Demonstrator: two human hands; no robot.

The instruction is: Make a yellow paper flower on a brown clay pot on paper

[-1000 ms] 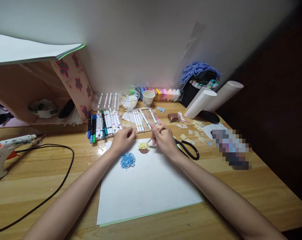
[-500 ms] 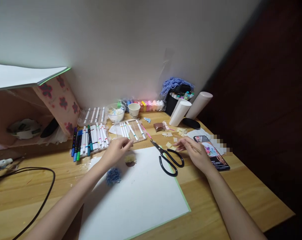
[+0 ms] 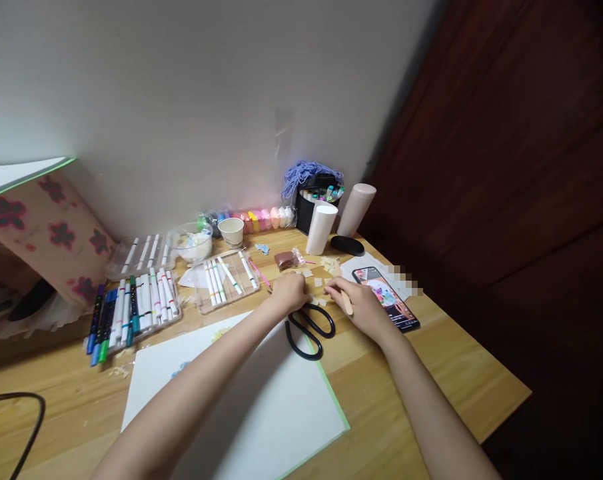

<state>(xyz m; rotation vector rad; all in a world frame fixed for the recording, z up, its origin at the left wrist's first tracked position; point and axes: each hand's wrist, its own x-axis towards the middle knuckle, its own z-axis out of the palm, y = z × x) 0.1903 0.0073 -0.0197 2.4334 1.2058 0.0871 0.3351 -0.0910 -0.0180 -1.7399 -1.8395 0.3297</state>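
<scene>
My left hand (image 3: 288,292) is closed over the blades of the black-handled scissors (image 3: 305,339), near small cream-coloured pieces (image 3: 318,283); what its fingers hold, if anything, is hidden. To the right, my right hand (image 3: 356,303) is wrapped round a flat wooden stick (image 3: 347,303), beside the phone (image 3: 388,297). Under my left forearm lies a white sheet (image 3: 281,400) with a green edge. A yellow piece (image 3: 220,333) and a blue piece (image 3: 180,369) on it are partly covered by the forearm.
Marker pens (image 3: 146,300) lie at the left, with a tray of markers (image 3: 228,280) beside them. Behind stand a glass bowl (image 3: 194,243), a paper cup (image 3: 231,232), a white roll (image 3: 322,230) and a black pen case (image 3: 308,207). A brown packet (image 3: 284,260) lies mid-table.
The view has turned right. My left hand has moved right, from above the sheet to the scissors and cream pieces, close to my right hand. The stick now shows more clearly.
</scene>
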